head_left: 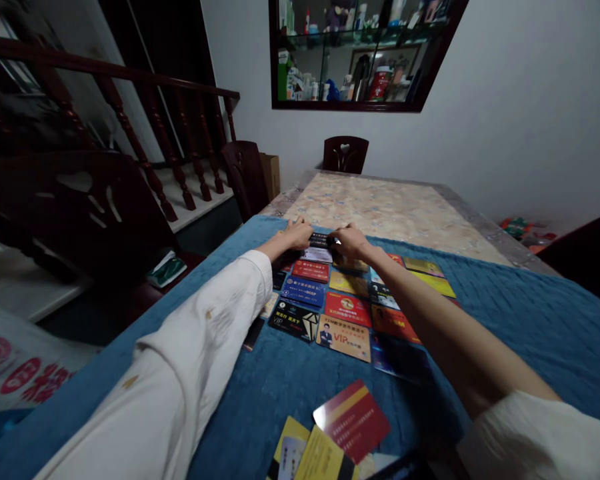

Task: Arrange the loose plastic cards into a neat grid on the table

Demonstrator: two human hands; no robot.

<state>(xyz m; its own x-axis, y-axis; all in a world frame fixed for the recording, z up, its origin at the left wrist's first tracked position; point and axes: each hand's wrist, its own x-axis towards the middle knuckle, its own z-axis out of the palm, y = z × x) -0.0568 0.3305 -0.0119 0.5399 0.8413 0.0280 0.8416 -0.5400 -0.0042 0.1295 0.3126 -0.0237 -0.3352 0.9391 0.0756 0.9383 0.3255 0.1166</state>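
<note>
At the far edge of the laid-out cards, a black card (321,239) lies between my two hands. My left hand (298,235) has its fingers closed at the card's left end. Fingers bent, my right hand (349,241) pinches at its right end; the fingertips are partly hidden. Just nearer is a whitish card (317,255), then a red card (310,271) and a blue card (303,291). Other cards form rows beside them, including a black VIP card (294,319), an orange VIP card (344,337) and a red card with a round emblem (348,308).
Close to me is a loose pile with a dark red card (353,419) and a yellow card (325,460). A blue cloth (510,333) covers the near part of the patterned table (380,203). Dark wooden chairs (245,175) stand at the left and far end.
</note>
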